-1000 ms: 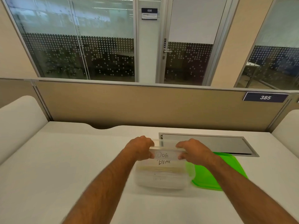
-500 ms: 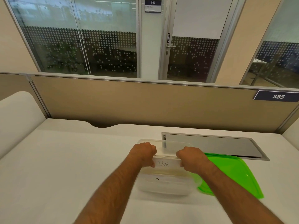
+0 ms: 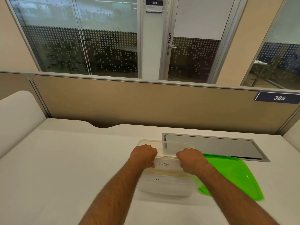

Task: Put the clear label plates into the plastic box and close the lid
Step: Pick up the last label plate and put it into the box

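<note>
hands, left hand [image 3: 143, 155] and right hand [image 3: 190, 159], each curled tight, pinch the label plate [image 3: 165, 164] upright inside the plastic box [image 3: 164, 187].

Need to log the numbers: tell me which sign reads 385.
The dark sign on the beige desk partition, far right; the door sign reads 030.

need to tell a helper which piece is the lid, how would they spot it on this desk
On the white desk, find the clear plastic box under the two hands. The lid lies flat just right of it, the only bright green thing there.
</note>
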`<state>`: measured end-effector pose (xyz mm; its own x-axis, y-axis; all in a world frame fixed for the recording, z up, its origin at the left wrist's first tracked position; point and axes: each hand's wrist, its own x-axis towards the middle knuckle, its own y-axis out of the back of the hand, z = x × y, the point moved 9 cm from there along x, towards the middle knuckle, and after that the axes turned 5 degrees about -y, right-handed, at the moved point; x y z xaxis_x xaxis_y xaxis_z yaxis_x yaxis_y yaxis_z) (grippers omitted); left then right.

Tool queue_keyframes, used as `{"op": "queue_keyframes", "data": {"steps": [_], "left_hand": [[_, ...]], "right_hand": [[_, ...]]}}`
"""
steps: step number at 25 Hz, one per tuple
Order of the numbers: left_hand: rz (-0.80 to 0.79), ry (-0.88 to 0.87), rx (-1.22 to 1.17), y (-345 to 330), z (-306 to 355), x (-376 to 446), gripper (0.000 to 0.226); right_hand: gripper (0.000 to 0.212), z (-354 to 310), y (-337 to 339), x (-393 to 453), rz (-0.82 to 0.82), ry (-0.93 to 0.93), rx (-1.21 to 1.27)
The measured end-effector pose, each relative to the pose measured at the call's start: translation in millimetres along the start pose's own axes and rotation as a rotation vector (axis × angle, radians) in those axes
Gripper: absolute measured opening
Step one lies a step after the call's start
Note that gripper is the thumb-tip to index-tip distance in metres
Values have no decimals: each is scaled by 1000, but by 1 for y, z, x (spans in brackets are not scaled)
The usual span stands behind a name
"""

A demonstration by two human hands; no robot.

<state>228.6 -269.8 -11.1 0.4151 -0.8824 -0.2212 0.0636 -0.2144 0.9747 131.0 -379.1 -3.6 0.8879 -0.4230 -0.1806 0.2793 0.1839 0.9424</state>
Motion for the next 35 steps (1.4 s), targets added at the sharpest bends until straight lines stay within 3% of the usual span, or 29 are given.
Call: {"op": "queue_keyframes", "data": {"steps": [6,11,15,19,24,30,33,35], "left_hand": [[103,-15,-48,19,2,-8,46],[316,-26,-140,56,13,-24,52],[494,3,-268,80,30,-31,68],[481,62,-254,78,65,-26,97],[478,-62,-219,75,139,-15,112],[430,-145,-256,66,218,2,107],[387,-106,-415,58,239,11,107],[338,-37,-574,47,244,16,114]], "right_hand": [[31,2,5,-6,65,-5,169],[49,21,33,-24,263,-85,415],[58,47,45,-53,426,-126,428],[85,84,33,-81,397,-233,300],[108,141,-2,-116,303,-380,247],[116,192,-49,-147,221,-499,293],[117,210,-68,-153,176,-514,348],[106,217,-80,-155,140,-526,406]]}}
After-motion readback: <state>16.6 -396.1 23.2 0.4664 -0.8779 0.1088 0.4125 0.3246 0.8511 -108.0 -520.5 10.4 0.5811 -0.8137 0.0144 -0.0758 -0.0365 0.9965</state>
